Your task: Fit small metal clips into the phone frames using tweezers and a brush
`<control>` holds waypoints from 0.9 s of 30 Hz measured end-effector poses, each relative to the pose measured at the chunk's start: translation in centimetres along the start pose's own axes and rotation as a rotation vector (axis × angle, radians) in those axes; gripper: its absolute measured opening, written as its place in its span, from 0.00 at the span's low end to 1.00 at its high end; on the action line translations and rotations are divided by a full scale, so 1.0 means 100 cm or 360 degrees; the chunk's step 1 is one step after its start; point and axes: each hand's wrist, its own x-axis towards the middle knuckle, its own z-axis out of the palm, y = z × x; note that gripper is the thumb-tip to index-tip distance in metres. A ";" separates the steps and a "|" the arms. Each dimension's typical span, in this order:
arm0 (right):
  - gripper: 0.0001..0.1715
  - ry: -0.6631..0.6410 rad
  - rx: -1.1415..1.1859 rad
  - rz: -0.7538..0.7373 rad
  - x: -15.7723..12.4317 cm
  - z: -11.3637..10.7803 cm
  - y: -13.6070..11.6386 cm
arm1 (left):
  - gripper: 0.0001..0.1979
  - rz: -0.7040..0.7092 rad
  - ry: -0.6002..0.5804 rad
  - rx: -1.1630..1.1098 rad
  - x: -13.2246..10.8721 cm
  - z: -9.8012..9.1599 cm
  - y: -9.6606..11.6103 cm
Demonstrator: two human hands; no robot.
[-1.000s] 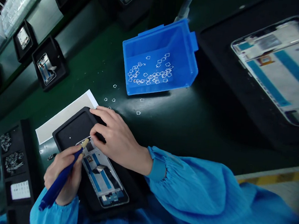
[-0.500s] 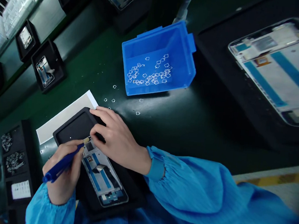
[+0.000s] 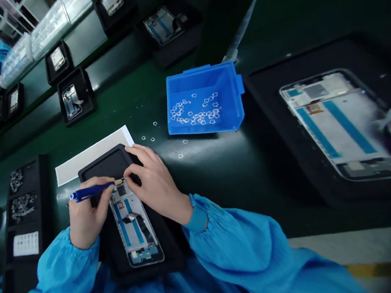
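Observation:
My left hand [image 3: 88, 214] is closed around a blue pen-like tool [image 3: 90, 191] whose pale tip touches the top end of a phone frame [image 3: 135, 230]. The frame lies in a black holder tray [image 3: 110, 166] in front of me. My right hand [image 3: 154, 181] rests on the tray's top right part, fingers bent and pressing down beside the tool tip; whether they pinch anything is hidden. A blue bin [image 3: 205, 97] with several small square metal rings stands farther out, a few rings scattered on the green mat before it.
A white sheet [image 3: 87, 154] sticks out from under the tray. Black parts trays [image 3: 25, 208] sit at the left. A large black fixture with a phone frame [image 3: 339, 123] stands at the right. More holders with frames [image 3: 74, 95] line the conveyor at the back left.
The view has tilted up and pulled back. My left hand has swung the tool's rear end up and to the left, so the tool lies flatter. The right hand stays on the tray.

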 end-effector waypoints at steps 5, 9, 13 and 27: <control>0.08 -0.0006 -0.0004 0.0001 -0.001 0.004 0.002 | 0.09 -0.0500 0.0364 -0.0596 -0.004 0.002 -0.013; 0.09 -0.0010 -0.0020 -0.0006 -0.002 0.005 0.003 | 0.10 -0.0477 0.0507 -0.0607 -0.012 -0.002 -0.015; 0.08 -0.0025 -0.0022 -0.0001 -0.002 0.005 0.003 | 0.09 -0.0364 0.0339 -0.0491 -0.021 0.000 -0.014; 0.08 -0.0042 -0.0037 -0.0007 -0.002 0.003 0.003 | 0.08 -0.0097 0.0059 -0.0204 -0.012 -0.002 -0.006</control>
